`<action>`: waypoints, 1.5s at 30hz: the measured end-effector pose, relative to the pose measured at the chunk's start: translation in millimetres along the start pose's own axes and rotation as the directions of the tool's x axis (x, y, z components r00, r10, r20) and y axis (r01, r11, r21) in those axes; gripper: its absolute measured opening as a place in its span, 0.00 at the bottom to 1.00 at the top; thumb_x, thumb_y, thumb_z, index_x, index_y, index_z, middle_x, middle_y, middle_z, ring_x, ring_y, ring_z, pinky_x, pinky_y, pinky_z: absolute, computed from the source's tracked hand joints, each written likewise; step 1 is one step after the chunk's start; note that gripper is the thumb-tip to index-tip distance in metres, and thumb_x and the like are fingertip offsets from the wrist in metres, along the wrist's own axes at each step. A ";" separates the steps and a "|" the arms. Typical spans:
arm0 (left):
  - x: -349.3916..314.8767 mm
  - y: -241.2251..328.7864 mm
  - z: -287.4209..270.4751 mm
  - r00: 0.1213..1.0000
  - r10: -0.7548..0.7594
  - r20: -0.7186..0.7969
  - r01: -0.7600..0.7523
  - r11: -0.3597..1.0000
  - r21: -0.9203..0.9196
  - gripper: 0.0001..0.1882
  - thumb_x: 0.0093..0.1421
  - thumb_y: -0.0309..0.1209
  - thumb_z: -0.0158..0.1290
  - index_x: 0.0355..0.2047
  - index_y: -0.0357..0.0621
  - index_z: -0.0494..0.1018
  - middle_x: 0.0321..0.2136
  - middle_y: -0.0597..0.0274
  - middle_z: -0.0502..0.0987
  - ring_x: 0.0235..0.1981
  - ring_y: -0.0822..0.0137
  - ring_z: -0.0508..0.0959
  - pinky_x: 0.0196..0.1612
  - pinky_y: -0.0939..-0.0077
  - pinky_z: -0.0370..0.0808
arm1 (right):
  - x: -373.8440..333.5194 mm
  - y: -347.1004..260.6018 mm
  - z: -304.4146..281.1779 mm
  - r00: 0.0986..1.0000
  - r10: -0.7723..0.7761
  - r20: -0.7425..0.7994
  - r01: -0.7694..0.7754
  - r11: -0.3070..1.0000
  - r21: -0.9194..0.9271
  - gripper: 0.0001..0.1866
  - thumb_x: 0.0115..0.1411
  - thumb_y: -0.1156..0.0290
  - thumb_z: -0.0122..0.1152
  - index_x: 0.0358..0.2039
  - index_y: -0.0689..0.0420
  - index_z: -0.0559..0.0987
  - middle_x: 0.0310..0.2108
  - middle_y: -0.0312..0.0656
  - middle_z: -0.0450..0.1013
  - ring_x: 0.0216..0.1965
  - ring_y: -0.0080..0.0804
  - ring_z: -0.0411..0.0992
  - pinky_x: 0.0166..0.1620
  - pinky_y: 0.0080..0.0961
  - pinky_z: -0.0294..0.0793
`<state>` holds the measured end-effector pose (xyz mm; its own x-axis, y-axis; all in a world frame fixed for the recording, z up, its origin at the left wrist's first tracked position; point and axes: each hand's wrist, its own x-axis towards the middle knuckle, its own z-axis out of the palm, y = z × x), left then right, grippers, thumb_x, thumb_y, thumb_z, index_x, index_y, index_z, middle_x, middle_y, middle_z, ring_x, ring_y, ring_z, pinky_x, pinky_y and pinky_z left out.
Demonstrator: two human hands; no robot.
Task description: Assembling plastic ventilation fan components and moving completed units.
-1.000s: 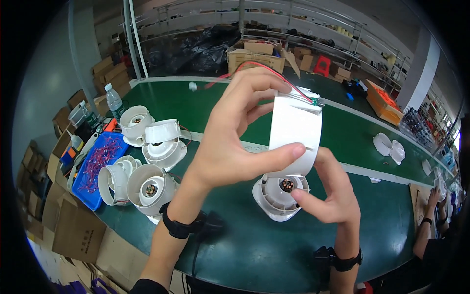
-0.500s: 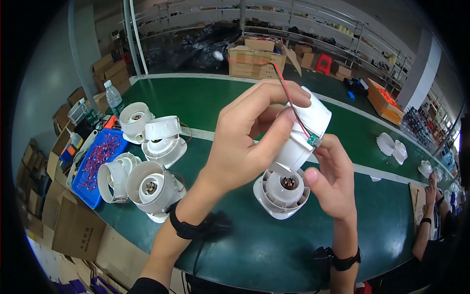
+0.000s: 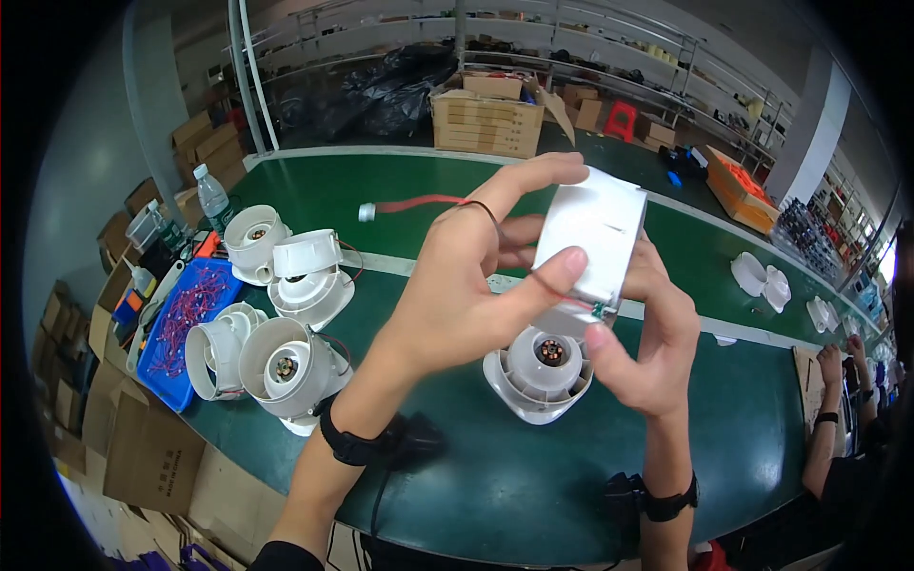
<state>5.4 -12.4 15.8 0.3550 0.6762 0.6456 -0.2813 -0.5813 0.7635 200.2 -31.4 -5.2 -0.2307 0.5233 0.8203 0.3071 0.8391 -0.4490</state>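
Observation:
Up in front of me, my left hand (image 3: pixel 447 276) grips a white plastic housing (image 3: pixel 592 224), its thumb across the near face. My right hand (image 3: pixel 657 347) closes on the housing's lower right edge, thumb beside a small green circuit board (image 3: pixel 600 309); its other fingers are partly hidden behind. Red and black wires (image 3: pixel 419 202) run from the board past my left thumb and over that hand, ending in a white connector (image 3: pixel 367 212) in the air. Below the housing, a white fan base (image 3: pixel 533 381) with a copper-wound motor (image 3: pixel 550 350) stands on the table.
Several white fan assemblies (image 3: pixel 286 366) stand at left, beside a blue tray (image 3: pixel 157 366) of red wires and a water bottle (image 3: pixel 213 198). White parts (image 3: pixel 762 281) lie far right. Another person's arms (image 3: pixel 826 419) are at the right edge. Cardboard boxes (image 3: pixel 487 124) stand beyond the table.
The housing has turned so its broad face is toward me. The loose wire end has swung down and left over my left hand. My right thumb now lies closer to the board.

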 end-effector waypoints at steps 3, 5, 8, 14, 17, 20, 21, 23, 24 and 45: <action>-2.3 -2.5 -4.6 0.998 0.041 0.052 -0.048 0.991 0.128 0.35 0.56 0.20 0.61 0.63 0.34 0.61 0.62 0.49 0.66 0.55 0.59 0.76 0.55 0.69 0.76 | 0.5 1.9 2.3 0.990 -0.120 0.079 0.126 0.989 -0.079 0.14 0.41 0.68 0.66 0.30 0.59 0.79 0.33 0.42 0.77 0.43 0.45 0.74 0.61 0.52 0.60; -1.9 -9.4 -13.4 0.991 0.070 0.116 -0.092 0.978 0.189 0.33 0.57 0.21 0.61 0.62 0.34 0.62 0.62 0.49 0.66 0.55 0.58 0.76 0.55 0.69 0.77 | -1.4 0.8 5.8 0.986 -0.104 0.128 0.113 0.992 -0.059 0.14 0.39 0.67 0.66 0.29 0.58 0.79 0.32 0.41 0.76 0.42 0.43 0.73 0.61 0.52 0.59; -3.3 -7.8 -17.3 0.984 0.088 0.157 -0.127 0.956 0.264 0.26 0.61 0.22 0.57 0.60 0.33 0.67 0.60 0.49 0.69 0.55 0.58 0.77 0.54 0.70 0.77 | 0.7 3.1 5.7 0.975 -0.151 0.160 0.156 0.988 -0.018 0.14 0.39 0.68 0.66 0.29 0.57 0.79 0.31 0.41 0.76 0.40 0.43 0.73 0.61 0.50 0.60; -2.8 3.1 -18.3 0.985 0.075 0.156 -0.129 0.916 0.380 0.22 0.65 0.23 0.50 0.59 0.33 0.67 0.56 0.48 0.74 0.53 0.61 0.78 0.52 0.70 0.77 | 1.6 0.8 7.6 0.967 -0.179 0.182 0.186 0.982 -0.022 0.13 0.38 0.68 0.67 0.27 0.57 0.78 0.31 0.42 0.75 0.39 0.43 0.72 0.59 0.46 0.62; -4.7 1.9 -15.3 0.991 0.062 0.118 -0.092 0.959 0.267 0.21 0.65 0.24 0.50 0.58 0.32 0.68 0.56 0.47 0.73 0.53 0.60 0.78 0.52 0.70 0.77 | -0.1 4.5 6.7 0.966 -0.174 0.189 0.173 0.985 0.023 0.15 0.39 0.68 0.66 0.30 0.59 0.78 0.32 0.42 0.76 0.41 0.43 0.73 0.60 0.48 0.61; -5.4 0.3 -17.6 0.978 0.105 0.179 -0.154 0.945 0.289 0.20 0.64 0.23 0.50 0.56 0.32 0.69 0.56 0.46 0.73 0.54 0.59 0.78 0.53 0.69 0.76 | -3.3 -3.3 12.6 0.993 -0.005 0.114 -0.019 0.978 0.210 0.16 0.44 0.68 0.65 0.34 0.61 0.78 0.33 0.43 0.77 0.45 0.41 0.74 0.62 0.48 0.61; -4.9 -1.1 -16.4 0.969 0.156 0.191 -0.204 0.941 0.271 0.19 0.64 0.23 0.50 0.55 0.33 0.69 0.57 0.46 0.73 0.54 0.58 0.77 0.54 0.68 0.76 | -3.9 -3.6 12.4 0.993 -0.004 0.114 -0.020 0.978 0.209 0.16 0.44 0.68 0.65 0.34 0.61 0.78 0.33 0.43 0.77 0.45 0.41 0.74 0.62 0.48 0.61; -5.3 -2.3 -15.2 0.958 0.203 0.202 -0.251 0.935 0.251 0.18 0.63 0.22 0.50 0.54 0.33 0.69 0.57 0.45 0.73 0.54 0.58 0.77 0.55 0.67 0.75 | -5.6 -3.2 12.3 0.978 0.199 0.057 -0.207 0.930 0.303 0.12 0.53 0.72 0.62 0.36 0.64 0.77 0.33 0.45 0.78 0.45 0.37 0.76 0.62 0.43 0.62; -0.8 0.2 -7.5 0.947 0.233 0.220 -0.287 0.922 0.259 0.18 0.63 0.21 0.50 0.54 0.34 0.69 0.57 0.45 0.72 0.55 0.57 0.76 0.55 0.67 0.75 | -4.6 -10.7 2.0 0.978 0.202 0.044 -0.206 0.942 0.266 0.12 0.53 0.72 0.62 0.36 0.64 0.77 0.33 0.45 0.78 0.45 0.37 0.76 0.62 0.43 0.62; -1.0 -14.9 -2.7 0.936 0.269 0.229 -0.344 0.840 0.420 0.31 0.59 0.18 0.54 0.62 0.40 0.60 0.66 0.42 0.58 0.63 0.52 0.68 0.60 0.60 0.72 | -6.1 1.2 2.3 0.942 0.293 0.162 -0.332 0.882 0.334 0.11 0.59 0.75 0.63 0.42 0.63 0.77 0.30 0.40 0.80 0.32 0.19 0.76 0.31 0.17 0.70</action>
<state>6.8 -3.1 3.9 0.4606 0.3731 0.8054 0.0164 -0.9108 0.4125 199.8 -33.2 -11.6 -0.2767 0.7632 0.5840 0.0395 0.6162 -0.7866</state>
